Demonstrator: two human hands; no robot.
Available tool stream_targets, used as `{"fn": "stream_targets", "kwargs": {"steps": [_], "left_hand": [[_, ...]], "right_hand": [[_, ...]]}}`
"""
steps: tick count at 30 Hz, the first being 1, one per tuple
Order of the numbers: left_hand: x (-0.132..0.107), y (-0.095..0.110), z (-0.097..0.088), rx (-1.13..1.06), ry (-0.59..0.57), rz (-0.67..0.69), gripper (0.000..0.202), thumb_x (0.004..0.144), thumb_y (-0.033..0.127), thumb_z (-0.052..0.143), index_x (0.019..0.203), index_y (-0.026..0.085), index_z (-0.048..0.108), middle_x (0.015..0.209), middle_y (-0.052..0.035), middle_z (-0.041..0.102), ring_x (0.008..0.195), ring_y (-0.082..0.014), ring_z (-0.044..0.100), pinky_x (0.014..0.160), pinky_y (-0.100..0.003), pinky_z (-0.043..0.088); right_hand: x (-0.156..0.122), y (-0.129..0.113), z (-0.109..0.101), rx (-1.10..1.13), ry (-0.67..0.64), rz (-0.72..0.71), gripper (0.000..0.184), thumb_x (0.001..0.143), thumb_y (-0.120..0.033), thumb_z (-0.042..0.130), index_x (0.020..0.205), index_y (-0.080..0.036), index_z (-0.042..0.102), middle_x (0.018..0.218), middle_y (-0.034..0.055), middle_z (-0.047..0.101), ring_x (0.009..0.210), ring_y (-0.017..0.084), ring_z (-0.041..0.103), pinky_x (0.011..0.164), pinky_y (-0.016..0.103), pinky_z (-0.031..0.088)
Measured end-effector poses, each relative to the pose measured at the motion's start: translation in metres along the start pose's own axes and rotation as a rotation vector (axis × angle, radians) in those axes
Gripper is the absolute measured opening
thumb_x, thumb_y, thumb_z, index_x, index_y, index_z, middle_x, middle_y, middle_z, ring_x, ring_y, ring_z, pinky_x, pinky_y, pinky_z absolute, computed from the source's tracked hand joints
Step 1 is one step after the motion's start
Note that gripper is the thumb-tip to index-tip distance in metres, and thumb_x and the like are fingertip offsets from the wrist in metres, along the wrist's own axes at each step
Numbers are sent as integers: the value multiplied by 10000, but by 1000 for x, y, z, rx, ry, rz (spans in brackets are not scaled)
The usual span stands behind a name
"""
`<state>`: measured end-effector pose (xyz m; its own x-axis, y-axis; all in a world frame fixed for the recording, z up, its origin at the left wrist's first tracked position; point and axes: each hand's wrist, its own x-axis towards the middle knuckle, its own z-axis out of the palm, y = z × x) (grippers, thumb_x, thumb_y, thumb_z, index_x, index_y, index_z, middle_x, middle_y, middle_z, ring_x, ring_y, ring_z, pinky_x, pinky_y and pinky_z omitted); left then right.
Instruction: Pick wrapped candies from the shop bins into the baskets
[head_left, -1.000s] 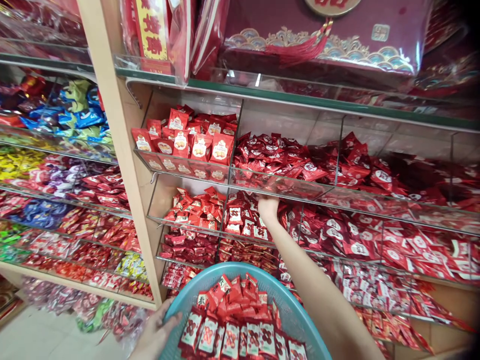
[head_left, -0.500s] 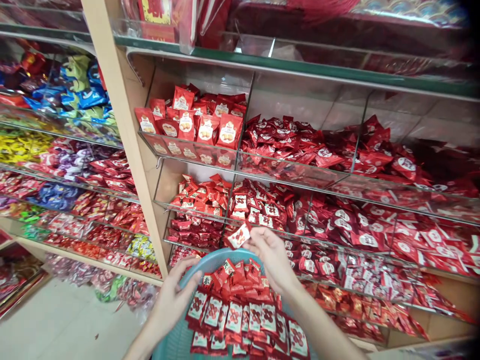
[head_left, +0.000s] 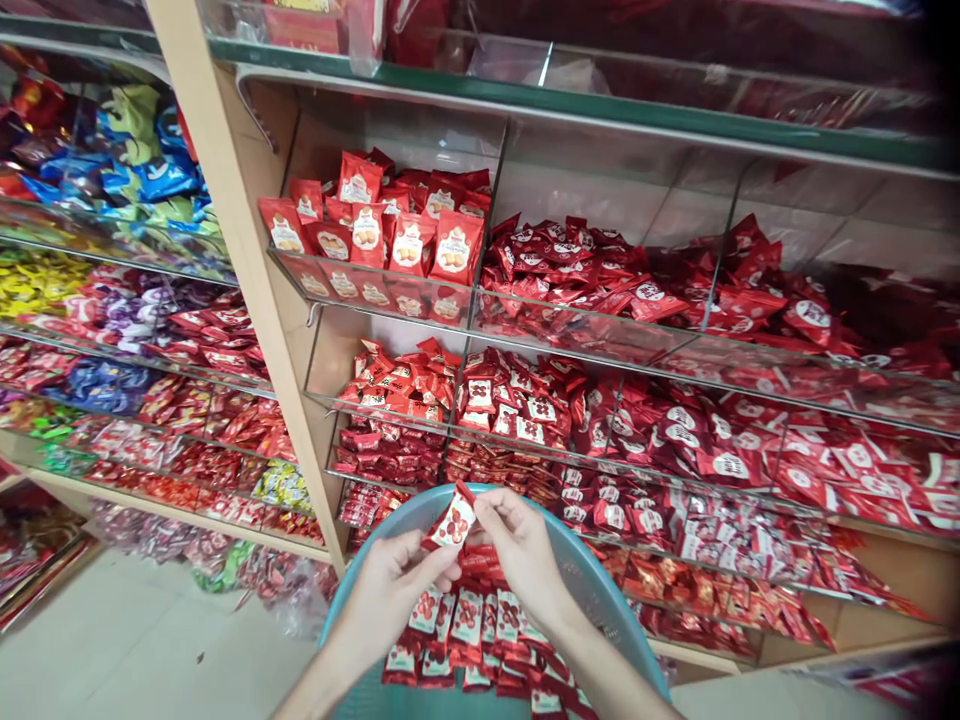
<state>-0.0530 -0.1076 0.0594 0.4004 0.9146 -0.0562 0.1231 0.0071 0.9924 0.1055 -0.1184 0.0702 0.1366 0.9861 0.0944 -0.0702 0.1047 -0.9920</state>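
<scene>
Left hand (head_left: pixel 390 590): off the basket (head_left: pixel 607 600) rim, now pinching the packet (head_left: pixel 454 520); right hand (head_left: pixel 517 545): pinching its other edge | packet: lifted clear of the shelf (head_left: pixel 570 335); held above the basket

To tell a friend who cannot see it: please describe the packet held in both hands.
Find the teal basket at the bottom, before the shelves. Above it, the left hand and right hand pinch one red packet with a white panel. It alone is lifted; the others lie in the basket.
</scene>
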Motion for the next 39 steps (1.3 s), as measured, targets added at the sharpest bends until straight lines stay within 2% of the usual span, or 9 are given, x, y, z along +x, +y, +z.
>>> {"fn": "stream_targets", "kwargs": {"steps": [11,16,18,20,24,27,30,35,39], "left_hand": [[-11,3,-2,92,-57,-10,370,801,451,536,611,160,665,593,-27,664,563,-124,564,573,-201,439],[-10,-4,-11,119,-84,-14,324,798,438,543,718,161,691,695,-31,702,647,-151,620,635,-219,477],[-10,-10,-21,141,-7,-6,314,795,441,544,771,165,690,748,-30,709,710,-166,634,680,-230,486],[-9,-17,-34,188,133,0,320,782,455,552,823,166,686,794,-35,713,766,-185,636,707,-240,487],[-6,-34,-54,345,337,25,372,767,486,539,892,167,684,945,-71,700,894,-226,625,743,-265,485],[-5,-47,-61,468,351,74,367,776,478,513,867,170,692,1045,-99,663,1015,-246,587,839,-298,463],[-4,-55,-61,495,329,77,352,783,461,502,849,170,689,1047,-106,656,1035,-248,582,899,-326,444],[-3,-61,-61,489,294,51,368,789,476,488,879,169,671,1058,-105,654,996,-248,606,848,-342,489],[-4,-67,-65,471,282,51,372,785,488,489,907,182,663,1060,-95,660,983,-239,615,782,-312,521]], "right_hand": [[-2,3,-7,-23,-10,32,270,754,-469,606,736,-201,578,696,-12,567,644,147,567,601,298,533],[2,9,-23,-37,-92,90,275,769,-471,571,755,-199,537,698,-20,585,635,131,586,594,280,517],[4,18,-33,-142,-139,140,253,790,-447,543,759,-197,514,634,-31,577,576,120,576,544,252,486],[3,29,-44,-286,-209,203,206,821,-395,499,753,-200,492,551,-46,556,495,111,546,485,222,432],[-4,46,-61,-559,-348,307,139,825,-228,436,691,-203,464,470,-68,490,414,100,497,432,194,327],[-6,50,-67,-704,-374,308,158,781,-138,432,639,-199,470,503,-58,504,430,98,490,453,203,313],[-5,53,-68,-828,-345,279,176,757,-103,432,622,-192,502,536,-42,535,489,105,495,502,210,325],[-3,62,-69,-1011,-295,251,160,750,-99,455,652,-183,550,652,-11,603,630,116,533,583,210,324],[-7,63,-67,-1159,-206,220,114,784,-175,489,703,-197,566,702,7,632,685,141,557,586,224,296]]}}
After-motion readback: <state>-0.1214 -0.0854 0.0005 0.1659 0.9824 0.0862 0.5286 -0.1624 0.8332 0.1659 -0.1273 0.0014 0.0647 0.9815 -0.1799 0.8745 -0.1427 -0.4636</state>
